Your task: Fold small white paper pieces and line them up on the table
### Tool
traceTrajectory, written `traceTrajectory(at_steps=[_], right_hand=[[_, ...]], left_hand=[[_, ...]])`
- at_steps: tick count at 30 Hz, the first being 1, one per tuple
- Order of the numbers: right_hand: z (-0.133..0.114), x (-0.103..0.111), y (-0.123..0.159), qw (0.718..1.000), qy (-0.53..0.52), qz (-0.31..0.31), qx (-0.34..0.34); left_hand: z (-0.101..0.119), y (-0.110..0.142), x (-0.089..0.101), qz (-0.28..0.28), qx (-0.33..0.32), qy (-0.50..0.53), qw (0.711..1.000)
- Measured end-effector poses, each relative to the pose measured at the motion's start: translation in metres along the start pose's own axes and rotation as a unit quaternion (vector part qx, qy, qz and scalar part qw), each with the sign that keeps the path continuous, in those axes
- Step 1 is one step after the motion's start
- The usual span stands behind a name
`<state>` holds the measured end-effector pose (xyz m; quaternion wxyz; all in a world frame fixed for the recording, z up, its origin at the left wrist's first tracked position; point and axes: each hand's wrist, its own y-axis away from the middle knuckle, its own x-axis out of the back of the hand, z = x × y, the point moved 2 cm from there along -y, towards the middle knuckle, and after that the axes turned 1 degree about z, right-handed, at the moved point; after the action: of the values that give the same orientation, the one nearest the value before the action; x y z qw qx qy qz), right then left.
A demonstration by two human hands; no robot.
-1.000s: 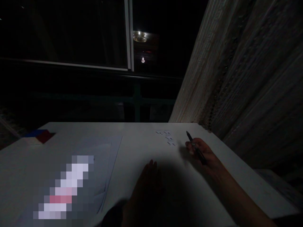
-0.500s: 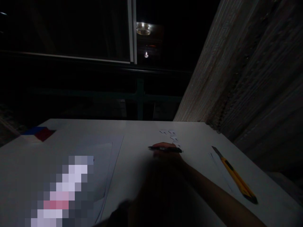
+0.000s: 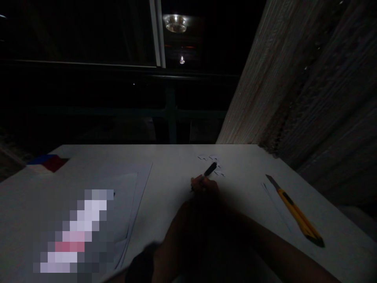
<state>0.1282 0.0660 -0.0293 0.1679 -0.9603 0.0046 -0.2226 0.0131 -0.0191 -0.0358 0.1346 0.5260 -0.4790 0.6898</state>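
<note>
My right hand (image 3: 208, 186) is closed around a black pen (image 3: 210, 169), whose upper end points up and away to the right. The pen's lower end is mostly covered by my fingers. Close in front of it, my left hand (image 3: 184, 220) lies in deep shadow, and its fingers cannot be made out. A dark band (image 3: 143, 263) circles my left wrist. Just beyond my right hand are several small cut paper pieces (image 3: 219, 173) with dark marks on them.
A yellow box cutter (image 3: 297, 214) with its blade out lies on the white table (image 3: 171, 157) at right, beside a thin paper strip (image 3: 275, 204). Paper sheets (image 3: 141, 188) and a blurred-out item (image 3: 78, 232) are at left. Behind them sits a blue, white and red block (image 3: 48, 163).
The pen has swung from lying nearly level to standing up at a slant in my right hand. My left forearm has come further into view, and the camera has shifted slightly.
</note>
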Motion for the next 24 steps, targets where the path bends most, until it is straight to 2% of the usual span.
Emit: traceTrajectory(at_steps=[5,10,14,18,24], right_hand=[[-0.001,0.000,0.002,0.995,0.073,-0.038,0.064],[0.001,0.002,-0.002,0.993,0.095,-0.044,0.061],[0.002,0.002,-0.002,0.991,0.098,-0.063,0.066],[0.001,0.002,0.000,0.991,0.106,-0.057,0.056],[0.001,0.000,0.000,0.990,0.113,-0.050,0.059]], left_hand=[[0.002,-0.003,0.001,-0.021,0.017,0.001,1.000],[0.006,-0.004,0.002,-0.052,0.022,0.001,0.998],[0.006,-0.001,-0.004,-0.071,0.018,0.000,0.997],[0.006,0.003,-0.010,-0.081,0.008,-0.007,0.997],[0.006,-0.002,-0.003,-0.091,0.013,0.001,0.996]])
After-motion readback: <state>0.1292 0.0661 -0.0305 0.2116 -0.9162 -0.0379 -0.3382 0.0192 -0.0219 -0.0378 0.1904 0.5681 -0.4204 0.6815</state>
